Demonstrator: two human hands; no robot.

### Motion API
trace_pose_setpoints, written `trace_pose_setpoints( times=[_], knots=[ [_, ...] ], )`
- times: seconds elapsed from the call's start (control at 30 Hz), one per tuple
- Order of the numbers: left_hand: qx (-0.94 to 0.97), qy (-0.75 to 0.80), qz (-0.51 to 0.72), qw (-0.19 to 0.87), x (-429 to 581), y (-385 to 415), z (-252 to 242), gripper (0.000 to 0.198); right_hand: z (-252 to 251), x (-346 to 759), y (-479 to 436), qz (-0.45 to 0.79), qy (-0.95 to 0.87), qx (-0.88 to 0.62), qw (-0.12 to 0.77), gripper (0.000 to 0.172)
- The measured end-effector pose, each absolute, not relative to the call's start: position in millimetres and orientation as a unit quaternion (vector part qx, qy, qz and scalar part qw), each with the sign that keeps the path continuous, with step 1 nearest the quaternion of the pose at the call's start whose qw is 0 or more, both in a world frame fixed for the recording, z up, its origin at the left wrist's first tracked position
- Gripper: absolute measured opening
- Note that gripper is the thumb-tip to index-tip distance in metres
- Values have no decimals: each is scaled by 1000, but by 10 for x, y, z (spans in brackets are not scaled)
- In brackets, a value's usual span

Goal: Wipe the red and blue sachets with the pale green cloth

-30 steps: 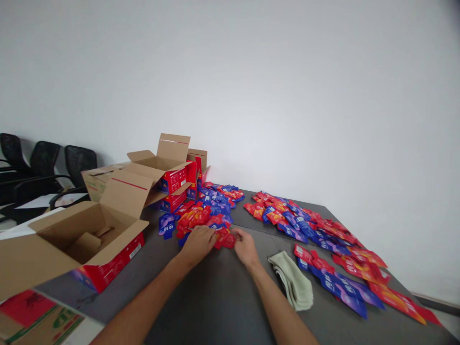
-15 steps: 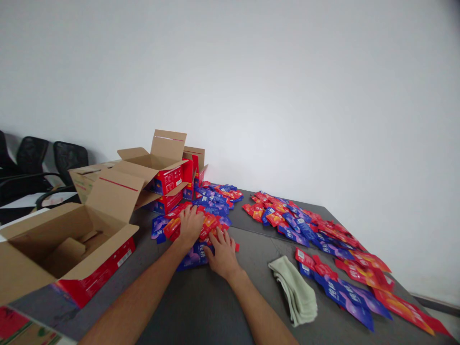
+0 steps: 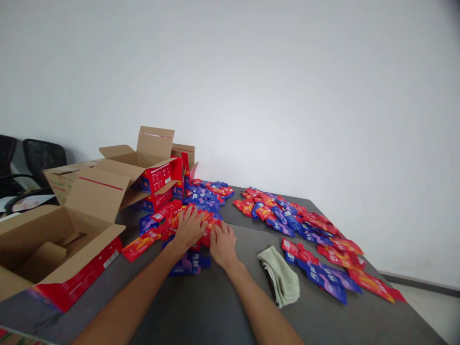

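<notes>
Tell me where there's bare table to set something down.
Bare table lies near the front edge, between the two forearms and left of the folded cloth. Another patch sits between the open box and the left arm. A narrow strip runs between the middle pile of packets and the right row. Around the left hand and right hand it is crowded.

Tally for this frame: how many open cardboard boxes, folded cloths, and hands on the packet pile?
Open cardboard boxes: 4 clear; the far stack may hide more
Folded green cloth: 1
Hands flat on the red and blue packets: 2, left hand and right hand
Total: 7
</notes>
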State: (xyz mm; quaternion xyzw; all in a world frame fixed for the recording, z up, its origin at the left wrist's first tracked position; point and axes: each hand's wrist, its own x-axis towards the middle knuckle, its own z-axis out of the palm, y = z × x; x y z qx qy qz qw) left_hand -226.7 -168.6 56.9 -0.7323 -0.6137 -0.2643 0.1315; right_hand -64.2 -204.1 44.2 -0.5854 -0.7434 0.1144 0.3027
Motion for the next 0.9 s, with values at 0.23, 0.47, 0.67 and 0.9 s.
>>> trace_pose_setpoints(
  times=[0.23, 0.47, 0.67, 0.9],
  knots=[
    [-776, -563, -265, 98, -1489, -1851, 630, 48, 611, 113, -2195, 72, -696, -648, 300, 41],
    [-818, -509, -265, 27, -498, -2028, 610, 55, 525, 1046, -2438, -5, -657, -702, 275, 42],
    [-850, -461, -251, -40, 369, -2157, 626, 63, 499, 1885, -2659, -28, -622, -732, 277, 41],
    [-892, -392, -154, -168, 1238, -2278, 671, 106, 478, 2998, -2646, -65, -559, -783, 266, 46]
  ],
)
